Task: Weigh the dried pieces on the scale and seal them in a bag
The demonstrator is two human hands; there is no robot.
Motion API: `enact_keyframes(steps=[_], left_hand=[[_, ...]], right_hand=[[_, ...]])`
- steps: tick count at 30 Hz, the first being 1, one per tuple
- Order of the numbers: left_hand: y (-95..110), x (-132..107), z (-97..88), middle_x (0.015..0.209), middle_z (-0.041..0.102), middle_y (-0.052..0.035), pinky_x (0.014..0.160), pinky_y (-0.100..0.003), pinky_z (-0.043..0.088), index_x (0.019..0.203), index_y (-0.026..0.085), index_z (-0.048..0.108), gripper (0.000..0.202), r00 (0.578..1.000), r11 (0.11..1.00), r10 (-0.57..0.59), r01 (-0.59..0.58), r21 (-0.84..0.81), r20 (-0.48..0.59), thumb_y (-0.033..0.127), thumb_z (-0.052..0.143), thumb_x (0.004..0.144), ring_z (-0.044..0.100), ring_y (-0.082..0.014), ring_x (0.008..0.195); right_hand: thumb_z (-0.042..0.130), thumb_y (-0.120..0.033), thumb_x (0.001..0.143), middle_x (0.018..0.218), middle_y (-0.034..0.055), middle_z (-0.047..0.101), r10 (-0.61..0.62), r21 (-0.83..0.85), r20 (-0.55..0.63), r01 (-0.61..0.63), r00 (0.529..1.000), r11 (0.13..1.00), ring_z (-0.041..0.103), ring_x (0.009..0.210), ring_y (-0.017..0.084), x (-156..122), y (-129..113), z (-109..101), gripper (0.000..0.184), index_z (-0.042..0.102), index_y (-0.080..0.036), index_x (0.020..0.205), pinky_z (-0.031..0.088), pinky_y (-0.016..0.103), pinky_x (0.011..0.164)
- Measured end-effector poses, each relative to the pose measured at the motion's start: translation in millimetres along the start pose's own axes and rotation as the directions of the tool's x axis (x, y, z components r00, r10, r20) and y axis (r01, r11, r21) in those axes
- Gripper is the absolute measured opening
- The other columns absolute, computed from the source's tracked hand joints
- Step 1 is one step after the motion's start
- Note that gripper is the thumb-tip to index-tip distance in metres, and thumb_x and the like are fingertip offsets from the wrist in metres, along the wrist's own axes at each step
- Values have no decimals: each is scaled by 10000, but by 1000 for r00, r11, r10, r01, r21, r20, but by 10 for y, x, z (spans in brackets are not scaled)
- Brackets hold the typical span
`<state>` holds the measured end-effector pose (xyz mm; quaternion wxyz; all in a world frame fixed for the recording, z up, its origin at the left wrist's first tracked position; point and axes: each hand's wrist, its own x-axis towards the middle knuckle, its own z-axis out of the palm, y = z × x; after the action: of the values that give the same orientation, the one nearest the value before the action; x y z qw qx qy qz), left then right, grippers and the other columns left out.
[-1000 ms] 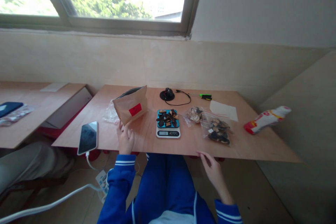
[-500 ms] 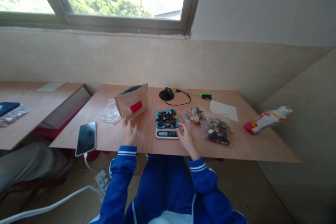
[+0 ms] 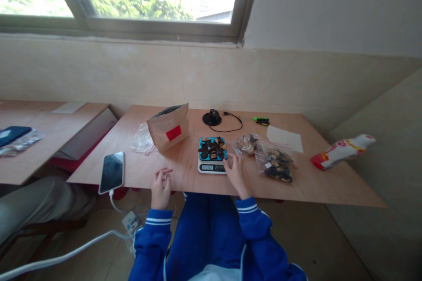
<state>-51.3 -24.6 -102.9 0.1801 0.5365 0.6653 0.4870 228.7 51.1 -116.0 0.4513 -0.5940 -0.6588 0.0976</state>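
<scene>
**What are the hands up to?**

Neither is holding anything. The left hand (image 3: 161, 189) is loosely curled, fingers bent toward the palm, at the near edge of the plywood surface (image 3: 313, 189). The right hand (image 3: 234, 175) is slightly spread, just beside the lower right corner of the digital kitchen scale (image 3: 212, 167) - can't tell if the fingertips touch it.

**And the scale?**

It sits on the surface between the two hands' reach, a little right of centre, with a blue top (image 3: 222, 156) heaped with dark, tan-edged dried pieces (image 3: 211, 149). The display is too small to read.

**What's beside it?**

To its right are two clear zip bags: one of paler pieces (image 3: 245, 144), overlapping one of darker pieces (image 3: 275, 166). To its left, a kraft paper bag (image 3: 169, 132) with a red label stands upright beside a crumpled clear plastic bag (image 3: 142, 139).

**Anything else around?**

A phone (image 3: 112, 172) lies near the front edge, with a white cable (image 3: 114, 203) plugged in. Toward the wall are a black cable (image 3: 227, 119), a sheet of paper (image 3: 284, 138) and - off at the right end - a white-and-red bottle (image 3: 343, 154) lying on its side
</scene>
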Motion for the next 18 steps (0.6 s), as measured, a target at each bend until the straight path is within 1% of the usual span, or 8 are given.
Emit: enact_keyframes(steps=[3,5,7,10,12,15,17,18], left_hand=[[-86,136,4,1038,561,-106,844,-408,509,1001,171,618,275,998,1000,-20,21,17,-57,310,442,841,572,-225,963],[-151,287,13,1031,551,-110,853,-423,501,1015,160,598,273,993,998,-36,41,44,-110,282,458,814,559,-236,969],[-204,481,15,1012,547,-111,903,-453,474,1018,147,583,276,984,994,-35,53,97,-176,235,470,782,541,-250,1000],[-250,802,-3,1032,544,-126,1014,-486,390,1064,111,550,324,956,980,-7,65,188,-294,174,470,757,505,-267,1091],[-265,993,-21,1102,538,-165,1055,-481,352,1134,63,515,397,943,967,-10,94,236,-334,140,459,749,475,-283,1164],[-290,1199,-38,1259,482,-240,1093,-458,318,1251,-14,429,539,943,939,-74,175,295,-323,86,449,722,417,-305,1268],[-317,1278,-39,1350,424,-257,1114,-448,295,1303,-19,384,598,952,915,-124,218,339,-278,78,453,718,370,-309,1323],[-333,1303,-38,1380,404,-250,1119,-446,289,1317,-4,378,604,957,905,-142,229,359,-253,84,453,723,352,-306,1341]], right_hand=[[467,-324,889,1025,146,565,39,23,1,-39,999,999,530,1014,264,-103,32,-56,280,556,-155,1094,455,467,900],[481,-329,882,1025,147,564,59,29,-3,-59,998,998,540,980,264,-160,60,-87,281,563,-160,1090,471,468,871],[485,-325,877,1031,147,561,62,23,-6,-61,998,998,543,978,268,-172,84,-109,281,571,-163,1090,475,474,867],[460,-290,881,1035,143,548,40,5,12,-40,999,999,543,1013,269,-52,109,-113,288,583,-170,1112,470,475,895],[440,-255,882,1040,134,536,3,4,45,-3,999,1000,548,1028,260,116,128,-96,296,590,-179,1126,464,465,925],[451,-222,870,1066,132,518,-51,-5,118,52,992,999,549,1050,256,408,182,-40,319,584,-173,1156,453,452,962],[484,-219,852,1066,141,520,-61,-39,181,69,982,997,546,1059,271,560,233,6,324,587,-154,1152,450,458,969],[501,-222,845,1055,146,525,-62,-58,212,76,975,995,547,1054,278,612,259,27,317,597,-141,1136,451,460,966]])
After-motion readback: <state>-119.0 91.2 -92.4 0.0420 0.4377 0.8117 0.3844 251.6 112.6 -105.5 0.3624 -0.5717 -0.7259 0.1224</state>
